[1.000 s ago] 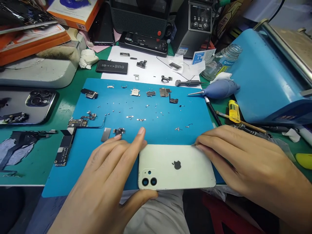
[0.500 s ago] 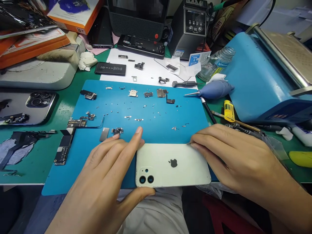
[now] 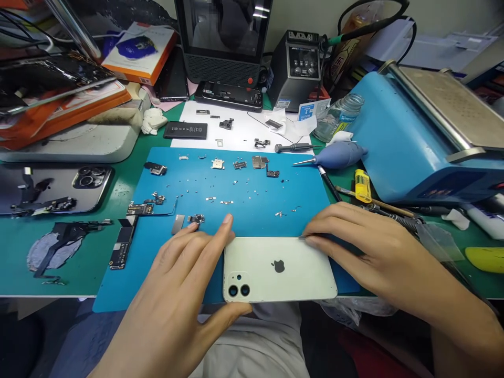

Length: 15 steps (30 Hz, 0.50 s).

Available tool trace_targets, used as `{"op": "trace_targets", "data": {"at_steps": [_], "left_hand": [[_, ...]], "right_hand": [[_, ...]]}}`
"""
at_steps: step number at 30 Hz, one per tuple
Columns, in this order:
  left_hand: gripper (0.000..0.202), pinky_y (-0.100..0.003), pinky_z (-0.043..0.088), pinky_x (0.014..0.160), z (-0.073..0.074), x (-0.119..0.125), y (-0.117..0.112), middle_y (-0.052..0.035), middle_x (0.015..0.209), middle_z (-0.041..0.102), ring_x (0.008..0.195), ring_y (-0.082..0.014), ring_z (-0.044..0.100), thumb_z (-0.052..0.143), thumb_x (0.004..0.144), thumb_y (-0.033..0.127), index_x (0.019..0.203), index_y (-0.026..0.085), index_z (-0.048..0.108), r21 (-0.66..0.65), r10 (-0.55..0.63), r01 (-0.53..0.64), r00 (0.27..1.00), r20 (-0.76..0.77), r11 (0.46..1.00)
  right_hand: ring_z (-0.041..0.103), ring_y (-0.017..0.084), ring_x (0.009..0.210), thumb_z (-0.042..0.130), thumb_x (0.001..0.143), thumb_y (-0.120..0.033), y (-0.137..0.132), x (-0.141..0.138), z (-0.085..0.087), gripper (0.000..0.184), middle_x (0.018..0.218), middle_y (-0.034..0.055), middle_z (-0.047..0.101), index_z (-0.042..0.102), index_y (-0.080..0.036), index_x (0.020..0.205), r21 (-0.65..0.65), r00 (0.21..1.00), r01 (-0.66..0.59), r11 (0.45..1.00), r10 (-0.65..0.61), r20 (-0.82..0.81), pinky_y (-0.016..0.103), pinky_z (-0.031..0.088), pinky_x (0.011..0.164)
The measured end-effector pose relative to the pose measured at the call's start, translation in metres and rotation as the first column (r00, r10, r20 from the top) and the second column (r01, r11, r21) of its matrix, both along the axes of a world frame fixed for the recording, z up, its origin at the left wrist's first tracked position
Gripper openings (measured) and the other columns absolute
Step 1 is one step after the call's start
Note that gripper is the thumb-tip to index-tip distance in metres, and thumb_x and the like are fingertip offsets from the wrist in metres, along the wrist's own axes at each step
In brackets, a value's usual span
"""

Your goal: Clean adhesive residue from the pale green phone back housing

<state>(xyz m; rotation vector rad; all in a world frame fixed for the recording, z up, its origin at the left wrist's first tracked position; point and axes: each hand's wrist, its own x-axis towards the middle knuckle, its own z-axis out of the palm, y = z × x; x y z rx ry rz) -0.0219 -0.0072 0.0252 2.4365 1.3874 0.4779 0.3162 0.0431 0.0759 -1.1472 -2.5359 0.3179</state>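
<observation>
A white phone back housing (image 3: pixel 279 268), with a dark apple logo and two camera holes, lies face down at the front edge of a blue mat (image 3: pixel 252 223). My left hand (image 3: pixel 185 283) spans its left end, thumb along the near edge and forefinger at the far left corner. At the far edge, toward the right, my right hand (image 3: pixel 362 252) has thumb and fingers pinched together. A tiny dark tip shows between them; what it belongs to is hidden. Beyond the hands, small screws and metal brackets (image 3: pixel 226 202) are spread over the mat.
A logic board (image 3: pixel 122 244) lies left on the mat; a black battery (image 3: pixel 185 130) sits behind it. To the right are a blue air blower (image 3: pixel 338 155), a glass jar (image 3: pixel 340 118) and a large blue machine (image 3: pixel 401 142). Another phone (image 3: pixel 59 189) lies far left.
The camera view has tilted and shifted, so the bench appears lower and the left-hand things further right. Both hands keep nearly the same hold at the phone housing.
</observation>
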Motion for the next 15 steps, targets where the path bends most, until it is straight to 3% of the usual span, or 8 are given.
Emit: {"op": "trace_targets", "data": {"at_steps": [8,15], "left_hand": [[0.103,-0.057,0.056,0.129,0.0005,-0.0008,0.0008,-0.0059,0.153,0.076,0.152,-0.0376,0.063,0.066,0.114,0.067,0.19,0.038,0.002,-0.002,-0.001,0.001,1.0,-0.02,1.0],[0.1,-0.051,0.06,0.124,0.0002,0.0007,0.0001,-0.0038,0.151,0.078,0.148,-0.0352,0.068,0.064,0.114,0.069,0.19,0.039,0.006,0.019,0.007,-0.007,1.0,-0.005,1.0]], "right_hand": [[0.077,0.014,0.108,0.066,0.12,-0.034,-0.0011,0.0096,0.0,0.011,0.117,-0.0016,0.079,0.075,-0.028,0.124,-0.03,0.997,0.044,0.999,-0.046,-0.061,0.026,0.06,0.092],[0.078,0.015,0.098,0.068,0.116,-0.02,-0.0035,0.0025,-0.0071,0.01,0.108,0.0011,0.08,0.076,-0.024,0.113,0.023,0.988,0.039,0.999,-0.035,-0.151,0.027,0.063,0.085]]}}
